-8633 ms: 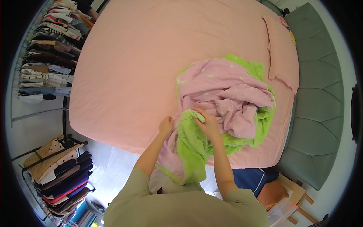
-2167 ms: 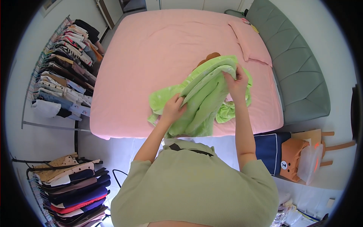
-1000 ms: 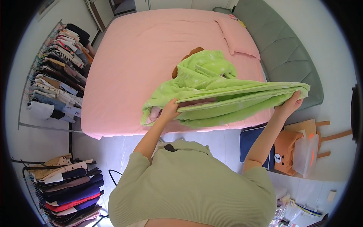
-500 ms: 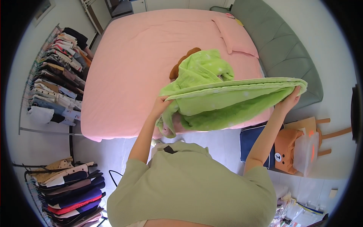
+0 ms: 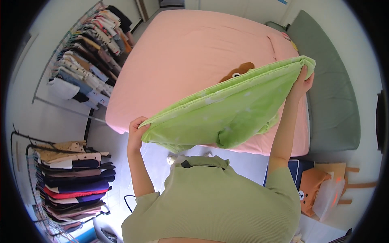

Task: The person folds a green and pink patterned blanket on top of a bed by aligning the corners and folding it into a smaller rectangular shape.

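Observation:
A light green blanket (image 5: 227,105) with pale spots is stretched taut between my two hands, its doubled edge running from lower left to upper right. My left hand (image 5: 137,128) is closed on one corner, out past the near side of the bed. At the opposite corner, my right hand (image 5: 302,81) grips the edge near the headboard. The lower part of the cloth hangs in folds over the bed's near edge. Behind it, a brown plush thing with an eye (image 5: 239,72) lies on the pink-covered bed (image 5: 194,48), partly hidden by the blanket.
A grey-green padded headboard (image 5: 332,89) stands at the right. Clothes racks hold hanging garments (image 5: 89,52) at the far left and more clothes (image 5: 77,184) at the near left. A brown bear-faced bag (image 5: 314,190) and a dark blue box (image 5: 298,170) sit at the lower right.
My hands have spread wider, the left moving left and down, the right up. The blanket is pulled out flatter and tilted; its heaped part has come off the bed's middle. The view has shifted.

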The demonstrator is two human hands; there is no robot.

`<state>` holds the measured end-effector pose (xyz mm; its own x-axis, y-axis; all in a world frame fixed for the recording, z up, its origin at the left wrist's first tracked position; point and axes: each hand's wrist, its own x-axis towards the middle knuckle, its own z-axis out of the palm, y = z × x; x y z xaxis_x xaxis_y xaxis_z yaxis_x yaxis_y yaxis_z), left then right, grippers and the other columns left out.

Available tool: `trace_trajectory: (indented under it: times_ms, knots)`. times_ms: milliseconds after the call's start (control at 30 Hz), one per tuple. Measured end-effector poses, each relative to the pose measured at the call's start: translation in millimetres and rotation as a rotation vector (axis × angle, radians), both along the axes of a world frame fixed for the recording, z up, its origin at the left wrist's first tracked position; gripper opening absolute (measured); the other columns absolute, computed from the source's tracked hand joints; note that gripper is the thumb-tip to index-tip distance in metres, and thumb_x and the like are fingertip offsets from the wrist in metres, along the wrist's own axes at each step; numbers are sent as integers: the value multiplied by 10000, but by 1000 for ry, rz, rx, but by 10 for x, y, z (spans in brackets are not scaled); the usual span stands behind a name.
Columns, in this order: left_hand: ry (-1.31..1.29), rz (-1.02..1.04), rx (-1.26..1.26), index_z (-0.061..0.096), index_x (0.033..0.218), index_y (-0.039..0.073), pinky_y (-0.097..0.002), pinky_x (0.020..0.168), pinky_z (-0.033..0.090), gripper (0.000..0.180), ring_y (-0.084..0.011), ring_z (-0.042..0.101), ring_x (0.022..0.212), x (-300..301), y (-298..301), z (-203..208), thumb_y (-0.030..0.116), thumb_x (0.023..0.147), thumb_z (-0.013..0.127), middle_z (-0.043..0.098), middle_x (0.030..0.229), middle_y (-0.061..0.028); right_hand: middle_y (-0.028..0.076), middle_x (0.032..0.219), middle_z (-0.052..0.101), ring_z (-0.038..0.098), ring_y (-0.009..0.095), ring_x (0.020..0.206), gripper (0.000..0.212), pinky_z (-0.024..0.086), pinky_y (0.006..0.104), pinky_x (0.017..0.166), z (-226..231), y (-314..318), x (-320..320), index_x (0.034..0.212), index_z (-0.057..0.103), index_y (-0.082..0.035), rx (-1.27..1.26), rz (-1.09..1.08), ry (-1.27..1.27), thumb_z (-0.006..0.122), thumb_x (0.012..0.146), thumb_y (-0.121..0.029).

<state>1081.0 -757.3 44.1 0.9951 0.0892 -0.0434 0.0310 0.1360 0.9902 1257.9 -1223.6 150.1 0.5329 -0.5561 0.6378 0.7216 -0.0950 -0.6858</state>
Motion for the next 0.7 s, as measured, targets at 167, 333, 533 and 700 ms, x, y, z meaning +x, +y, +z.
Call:
trace_trajectory:
  times_ms: [167,333,533,700]
  knots:
    - [-49,239,-154,554,771,24,-199,588,390,44,-67,496,647,-349,486,49,63,755,567,560,716,-2,12,823,580,520,63,717,109,426,196,635,173,969,339,903,552,-15,-34,65,-137,549,862,-116]
    - [-143,434,-263,539,809,34,-212,624,415,103,-95,518,668,-664,1203,111,111,773,599,573,749,-24,16,819,578,515,62,705,78,418,184,630,167,1925,446,871,559,-10,-41,83,-104,574,841,-81]
    - [-282,599,-322,493,776,49,-228,637,441,165,-121,547,679,-1207,2181,387,155,774,619,580,752,-53,6,792,561,490,59,689,87,406,178,623,94,3206,528,845,559,-10,-79,201,-125,594,830,-89]
    - [-163,664,-193,511,796,42,-212,610,418,94,-91,512,655,-1297,2684,357,96,784,587,541,728,-16,2,775,558,480,65,684,142,405,197,619,-68,3947,734,844,567,-6,-102,272,-43,609,828,-141]
